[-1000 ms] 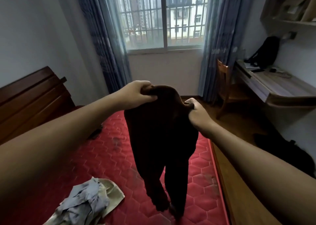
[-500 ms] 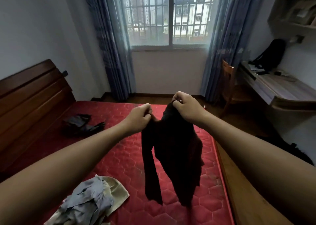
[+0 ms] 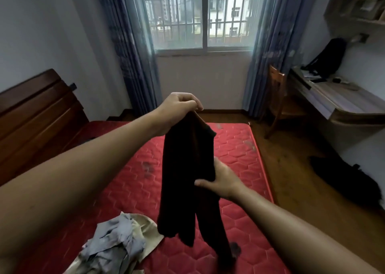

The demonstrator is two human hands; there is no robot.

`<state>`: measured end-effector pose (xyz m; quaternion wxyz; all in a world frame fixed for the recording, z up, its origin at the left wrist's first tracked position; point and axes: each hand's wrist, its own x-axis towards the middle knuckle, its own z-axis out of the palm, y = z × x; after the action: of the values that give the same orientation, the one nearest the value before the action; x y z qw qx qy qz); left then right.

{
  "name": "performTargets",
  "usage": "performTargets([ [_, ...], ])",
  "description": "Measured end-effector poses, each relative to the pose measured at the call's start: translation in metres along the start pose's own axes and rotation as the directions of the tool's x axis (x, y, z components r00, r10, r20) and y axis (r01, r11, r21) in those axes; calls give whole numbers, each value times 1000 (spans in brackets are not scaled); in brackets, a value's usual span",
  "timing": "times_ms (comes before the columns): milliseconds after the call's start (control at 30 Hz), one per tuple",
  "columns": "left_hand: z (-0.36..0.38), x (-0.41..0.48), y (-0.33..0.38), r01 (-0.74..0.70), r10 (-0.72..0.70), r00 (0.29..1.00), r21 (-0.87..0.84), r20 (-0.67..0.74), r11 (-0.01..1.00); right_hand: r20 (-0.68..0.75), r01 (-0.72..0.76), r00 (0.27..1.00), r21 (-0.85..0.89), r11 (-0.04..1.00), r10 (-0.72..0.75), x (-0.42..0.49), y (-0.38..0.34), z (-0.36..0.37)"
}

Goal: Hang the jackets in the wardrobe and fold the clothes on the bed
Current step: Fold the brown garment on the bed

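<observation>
A dark brown garment [image 3: 187,169] hangs lengthwise in the air over the red quilted mattress [image 3: 239,159]. My left hand [image 3: 179,107] pinches its top edge and holds it up. My right hand [image 3: 220,180] is lower, on the garment's right side about halfway down, thumb in front of the cloth and fingers behind it. The garment's lower ends dangle just above the mattress. A crumpled pile of grey and beige clothes [image 3: 116,244] lies on the mattress at the lower left.
A dark wooden headboard [image 3: 35,115] stands at the left. At the right are a wooden chair [image 3: 277,98], a desk [image 3: 341,103] with a black bag [image 3: 325,59], and a dark heap [image 3: 350,182] on the wooden floor. Window and blue curtains are ahead.
My left hand has risen with the garment's top. My right hand let go of the top and dropped to grip the garment at mid-length. The garment now hangs folded lengthwise.
</observation>
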<state>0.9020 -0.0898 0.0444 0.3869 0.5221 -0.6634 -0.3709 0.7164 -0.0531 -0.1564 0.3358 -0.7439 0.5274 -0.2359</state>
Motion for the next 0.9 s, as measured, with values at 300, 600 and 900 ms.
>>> performTargets([
  [300,-102,-21,10,-213,127,973,534,194,818,-90,-151,984,54,987,156,47,-20,75],
  [600,-208,-55,-97,-5,269,945,819,-183,574,-491,-57,858,195,979,148,90,-65,1],
  [900,-171,-50,-144,-73,310,888,561,-340,825,-585,11,783,-328,944,-213,72,-74,-51],
])
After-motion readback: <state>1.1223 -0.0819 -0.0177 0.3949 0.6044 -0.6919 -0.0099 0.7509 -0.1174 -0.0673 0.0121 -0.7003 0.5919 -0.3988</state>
